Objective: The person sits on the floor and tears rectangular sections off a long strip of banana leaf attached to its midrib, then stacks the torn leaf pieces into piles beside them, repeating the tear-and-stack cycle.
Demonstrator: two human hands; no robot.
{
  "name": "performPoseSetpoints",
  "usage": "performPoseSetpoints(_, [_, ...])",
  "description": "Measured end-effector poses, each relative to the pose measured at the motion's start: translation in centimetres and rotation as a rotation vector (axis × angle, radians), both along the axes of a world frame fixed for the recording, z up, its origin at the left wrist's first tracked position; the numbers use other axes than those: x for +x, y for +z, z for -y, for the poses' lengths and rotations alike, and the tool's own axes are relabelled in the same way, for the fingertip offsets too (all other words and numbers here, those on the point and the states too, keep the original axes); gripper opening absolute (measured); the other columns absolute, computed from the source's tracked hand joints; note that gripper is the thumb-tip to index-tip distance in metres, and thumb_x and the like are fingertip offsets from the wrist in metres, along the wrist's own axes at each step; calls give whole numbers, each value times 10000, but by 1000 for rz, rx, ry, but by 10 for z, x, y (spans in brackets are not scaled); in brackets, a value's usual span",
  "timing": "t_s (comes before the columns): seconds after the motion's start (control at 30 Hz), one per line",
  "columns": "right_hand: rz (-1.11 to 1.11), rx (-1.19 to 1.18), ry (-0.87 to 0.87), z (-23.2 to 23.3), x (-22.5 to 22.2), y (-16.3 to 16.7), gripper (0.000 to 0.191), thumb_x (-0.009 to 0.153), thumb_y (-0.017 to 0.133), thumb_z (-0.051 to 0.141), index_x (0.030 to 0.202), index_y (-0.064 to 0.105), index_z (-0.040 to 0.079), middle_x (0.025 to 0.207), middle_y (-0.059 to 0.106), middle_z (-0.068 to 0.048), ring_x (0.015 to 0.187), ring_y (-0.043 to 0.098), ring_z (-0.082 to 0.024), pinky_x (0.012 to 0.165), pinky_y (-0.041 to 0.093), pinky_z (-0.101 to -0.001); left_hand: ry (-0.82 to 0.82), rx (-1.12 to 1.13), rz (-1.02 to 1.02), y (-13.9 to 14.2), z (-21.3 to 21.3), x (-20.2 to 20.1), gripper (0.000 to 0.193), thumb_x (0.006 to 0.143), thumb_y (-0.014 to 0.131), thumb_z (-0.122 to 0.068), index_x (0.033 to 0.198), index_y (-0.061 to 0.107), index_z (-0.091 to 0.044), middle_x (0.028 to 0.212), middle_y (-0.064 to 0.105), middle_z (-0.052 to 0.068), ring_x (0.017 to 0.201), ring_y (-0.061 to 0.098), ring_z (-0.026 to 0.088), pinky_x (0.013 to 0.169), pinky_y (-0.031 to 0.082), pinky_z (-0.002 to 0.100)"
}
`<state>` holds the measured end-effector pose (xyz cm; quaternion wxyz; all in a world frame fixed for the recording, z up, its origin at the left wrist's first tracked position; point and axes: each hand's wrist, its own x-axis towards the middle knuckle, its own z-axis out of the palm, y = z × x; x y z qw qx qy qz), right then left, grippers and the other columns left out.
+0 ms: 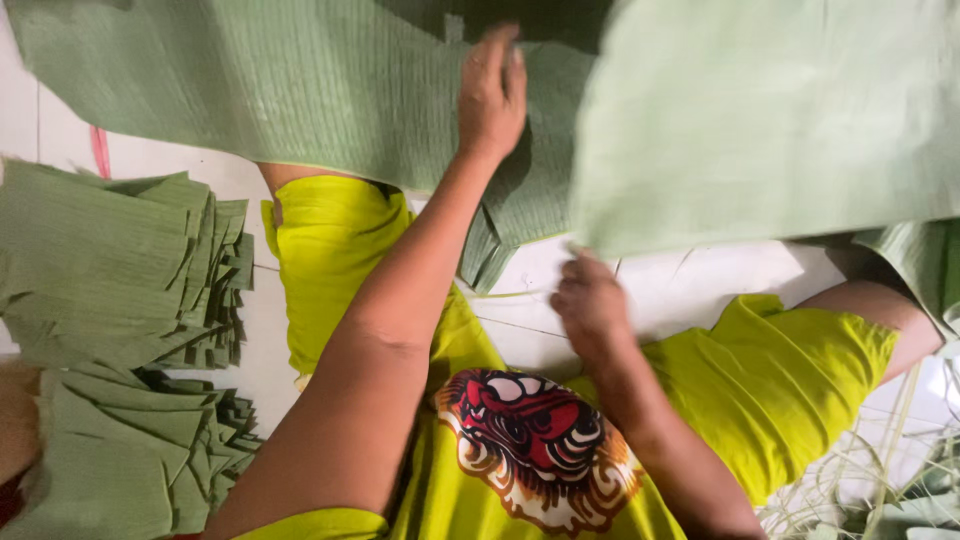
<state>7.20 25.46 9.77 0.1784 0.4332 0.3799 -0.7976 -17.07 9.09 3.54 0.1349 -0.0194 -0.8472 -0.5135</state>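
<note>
While your left hand [492, 95] lies flat on the big green leaf sheet [300, 90] spread across the top of the view, its fingers [500, 50] are stretched out and pressing on the ribbed surface, not closed around anything. Your right hand [590, 300] sits lower, just under the near edge of a second, paler leaf piece [770, 120] that is blurred and lifted toward the camera; its fingers are curled at that edge, but you cannot tell from this view whether they actually pinch it.

Both leaf pieces overlap near the middle, above your knees. You are sitting on a white tiled floor [690, 280], legs apart, in yellow-green shorts [780, 380] and a matching shirt with a red mask print [535, 440].

To your left, well apart from both hands, two stacks of cut leaf pieces rest on the floor: an upper stack [120, 265] and a lower stack [130, 455], each fanned at the edges. At your lower right, thin pale leaf ribs and scraps [880, 490] lie in a loose tangle on the tiles.
</note>
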Motion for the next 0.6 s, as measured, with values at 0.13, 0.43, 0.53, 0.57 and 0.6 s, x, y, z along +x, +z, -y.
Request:
performPoseSetpoints(0.13, [-72, 115, 270, 80, -34, -36, 296, 1084, 511, 286, 960, 563, 23, 765, 572, -59, 594, 504, -142, 524, 441, -306, -186, -258, -246, 30, 3, -10, 443, 1070, 587, -315, 1446, 543, -86, 1547, 480, 122, 1435, 470, 339, 1195, 412, 475])
performPoseSetpoints(0.43, [-302, 403, 783, 88, -8, -112, 290, 1075, 508, 207, 905, 659, 28, 777, 604, -126, 566, 549, -204, 529, 449, -353, -878, -842, -97, -4, -17, 8, 623, 1066, 451, -444, 1616, 361, -165, 1712, 187, 26, 1576, 135, 252, 1267, 76, 546])
performPoseSetpoints(0.53, [-897, 1109, 1285, 30, 19, -94, 132, 948, 573, 161, 936, 667, 71, 924, 679, -104, 778, 669, -273, 758, 556, -383, -886, -836, -76, -10, -14, 8, 611, 1073, 452, -439, 1619, 356, -183, 1716, 191, 0, 1581, 131, 239, 1276, 65, 551])
performPoseSetpoints(0.57, [-1313, 1316, 1205, 3, 31, -74, 104, 861, 610, 112, 933, 686, 105, 997, 702, -65, 940, 687, -290, 916, 575, -406, -874, -831, -74, -10, -14, 8, 604, 1073, 452, -440, 1616, 361, -192, 1716, 194, -12, 1582, 131, 232, 1282, 67, 551])
performPoseSetpoints(0.6, [-1069, 1337, 1896, -22, 42, -53, 147, 827, 604, 127, 920, 717, 117, 1079, 729, -56, 1074, 658, -265, 991, 524, -398, -878, -830, -81, -8, -15, 9, 607, 1069, 455, -440, 1615, 361, -192, 1711, 198, -14, 1578, 133, 233, 1277, 69, 554])
